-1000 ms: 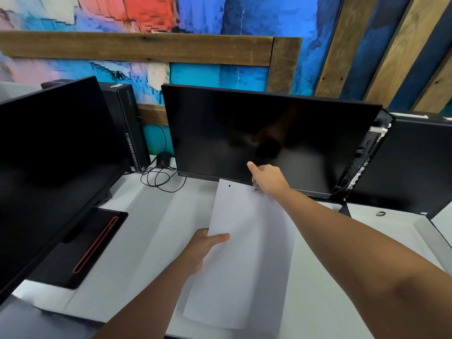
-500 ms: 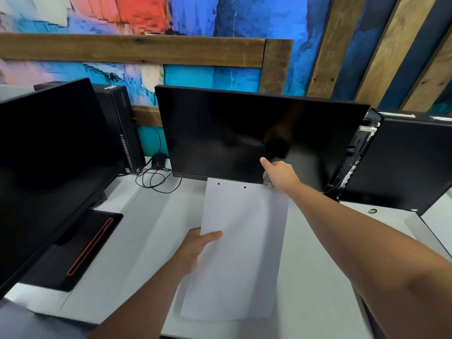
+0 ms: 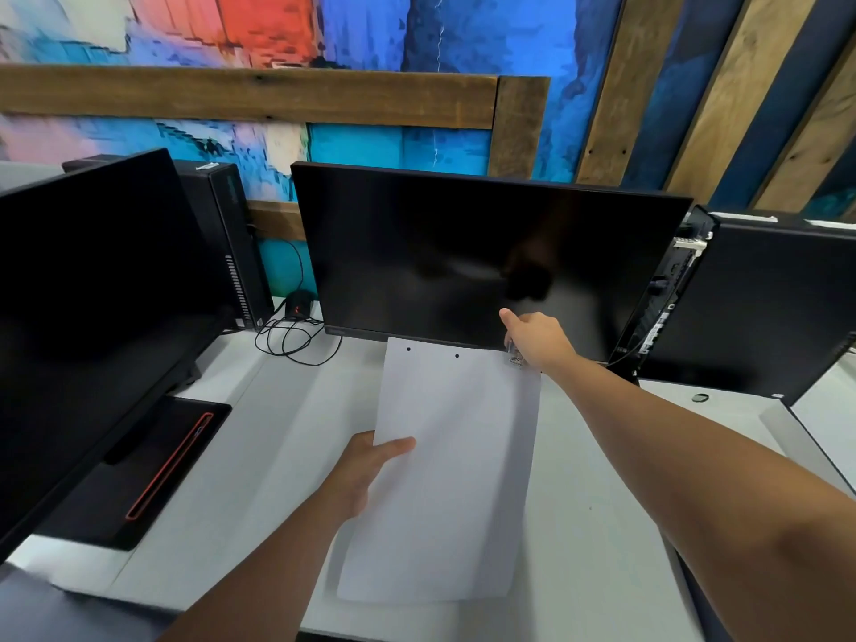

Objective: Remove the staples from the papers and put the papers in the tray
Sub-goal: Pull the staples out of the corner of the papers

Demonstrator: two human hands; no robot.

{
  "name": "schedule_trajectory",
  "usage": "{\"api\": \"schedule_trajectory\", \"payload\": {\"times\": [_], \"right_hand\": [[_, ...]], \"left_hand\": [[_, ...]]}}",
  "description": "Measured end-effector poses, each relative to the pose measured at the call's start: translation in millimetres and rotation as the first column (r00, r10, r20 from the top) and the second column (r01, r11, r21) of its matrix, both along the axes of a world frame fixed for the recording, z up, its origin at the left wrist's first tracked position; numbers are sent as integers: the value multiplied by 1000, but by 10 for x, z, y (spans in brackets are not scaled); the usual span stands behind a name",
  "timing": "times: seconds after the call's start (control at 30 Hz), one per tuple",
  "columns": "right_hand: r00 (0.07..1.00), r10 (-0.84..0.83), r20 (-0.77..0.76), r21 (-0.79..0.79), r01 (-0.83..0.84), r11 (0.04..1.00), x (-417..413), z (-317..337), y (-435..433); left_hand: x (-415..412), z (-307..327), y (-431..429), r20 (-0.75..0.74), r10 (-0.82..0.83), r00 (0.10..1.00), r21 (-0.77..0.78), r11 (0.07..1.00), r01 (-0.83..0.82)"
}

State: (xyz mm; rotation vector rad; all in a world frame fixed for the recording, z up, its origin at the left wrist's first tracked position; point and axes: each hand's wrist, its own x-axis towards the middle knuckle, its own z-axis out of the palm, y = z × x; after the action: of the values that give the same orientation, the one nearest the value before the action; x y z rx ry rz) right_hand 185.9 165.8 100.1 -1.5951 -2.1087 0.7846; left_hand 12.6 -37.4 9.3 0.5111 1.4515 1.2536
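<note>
The left hand (image 3: 370,465) grips the white papers (image 3: 454,470) at their left edge, thumb on top, holding them above the white tabletop (image 3: 259,437). The right hand (image 3: 539,340) reaches to the far right corner of the papers, fingers closed around a small metal tool (image 3: 514,356) that touches that corner; what the tool is cannot be told. Two small dark holes mark the far edge of the papers. A dark monitor (image 3: 463,252) stands just behind them.

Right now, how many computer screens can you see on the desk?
3: one screen on the left, one in the middle behind the paper, one at the right edge. Others may sit outside the view.
</note>
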Motion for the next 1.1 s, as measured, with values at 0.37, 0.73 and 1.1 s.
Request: {"api": "schedule_trajectory", "payload": {"times": [0.37,0.73,1.1], "right_hand": [[998,-63,-20,85,64,994,-27,-4,-60],[997,-77,2,24,77,997,-8,-28,-118],[989,-148,-28,-101,145,984,174,-34,-80]], "left_hand": [[15,9,-17,1,-7,1000,-8,1000,7],[-18,-42,-38,-14,-35,999,-47,998,35],[-27,-2,-45,-3,5,1000,-31,1000,-5]]}}
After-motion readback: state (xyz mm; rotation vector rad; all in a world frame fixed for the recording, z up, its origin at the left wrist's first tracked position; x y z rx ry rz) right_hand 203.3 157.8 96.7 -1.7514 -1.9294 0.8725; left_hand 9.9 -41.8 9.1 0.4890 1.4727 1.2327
